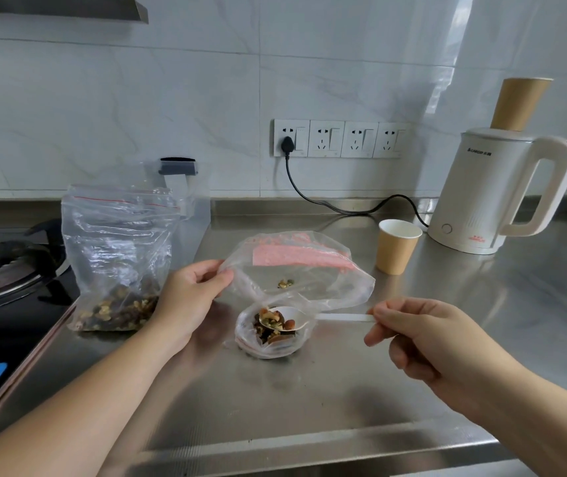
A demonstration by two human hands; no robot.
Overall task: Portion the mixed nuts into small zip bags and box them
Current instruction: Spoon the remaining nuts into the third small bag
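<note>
From the head view, a steel desk (344,390) runs along a white tiled wall. The left hand (189,297) pinches the left edge of a clear plastic bag with pink print (295,266), which lies opened near the middle of the desk; a few nuts show through the film inside it. The right hand (423,342) has its fingers curled round the handle of a white plastic spoon (309,320), gripping it at the right end. The spoon's bowl, loaded with mixed nuts (273,323), sits at the mouth of a small clear bag or cup of film (268,342) standing on the desk just near of the larger bag; which of the two it is cannot be told.

To the left stands a tall clear zip bag (117,256), upright, with a dark heap of nuts in its bottom, beside the edge of a gas hob (7,270). Farther right, a brown paper cup (397,246) stands next to a white electric kettle (491,191), whose black cord (330,204) runs to a row of wall sockets (340,138). A second paper cup (519,105) sits upside down on the kettle's lid.
</note>
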